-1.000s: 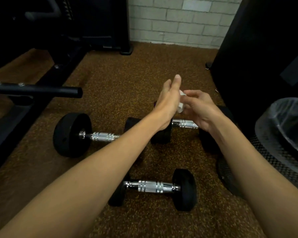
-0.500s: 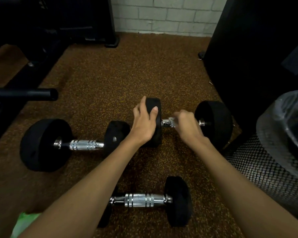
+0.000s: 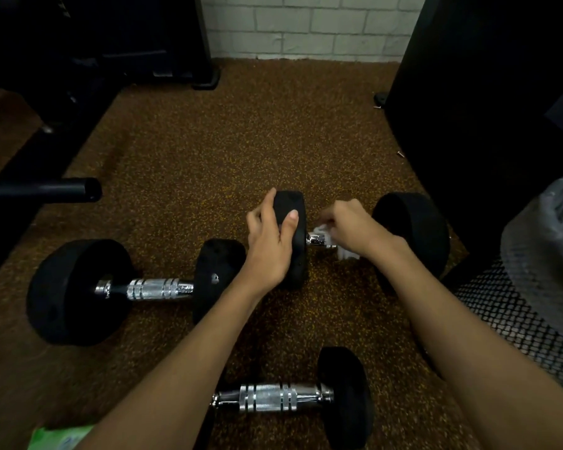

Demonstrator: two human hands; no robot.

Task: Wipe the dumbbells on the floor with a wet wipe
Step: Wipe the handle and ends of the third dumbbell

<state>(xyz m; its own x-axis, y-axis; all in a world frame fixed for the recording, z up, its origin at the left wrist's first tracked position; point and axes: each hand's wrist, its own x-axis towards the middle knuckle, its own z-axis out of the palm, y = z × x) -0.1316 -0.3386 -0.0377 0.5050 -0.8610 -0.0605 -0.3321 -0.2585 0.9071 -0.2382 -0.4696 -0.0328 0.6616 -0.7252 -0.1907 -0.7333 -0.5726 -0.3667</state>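
Note:
Three black dumbbells with chrome handles lie on the speckled brown floor. The far right dumbbell (image 3: pixel 413 228) has my left hand (image 3: pixel 272 241) gripping its left weight head, thumb and fingers curled over the rim. My right hand (image 3: pixel 351 228) holds a white wet wipe (image 3: pixel 345 253) wrapped round that dumbbell's chrome handle, which is mostly hidden under the hand. The left dumbbell (image 3: pixel 150 289) and the near dumbbell (image 3: pixel 273 397) lie untouched.
A black mesh bin (image 3: pixel 533 306) with a plastic liner stands at the right. A tall black machine (image 3: pixel 488 108) rises behind it. A black bar (image 3: pixel 46 190) and frame stick in from the left. A green wipe packet (image 3: pixel 59 438) lies at the bottom left.
My hands came down from mid-air onto the far right dumbbell: the left took hold of its weight head, the right brought the wipe onto the handle. The view moved closer.

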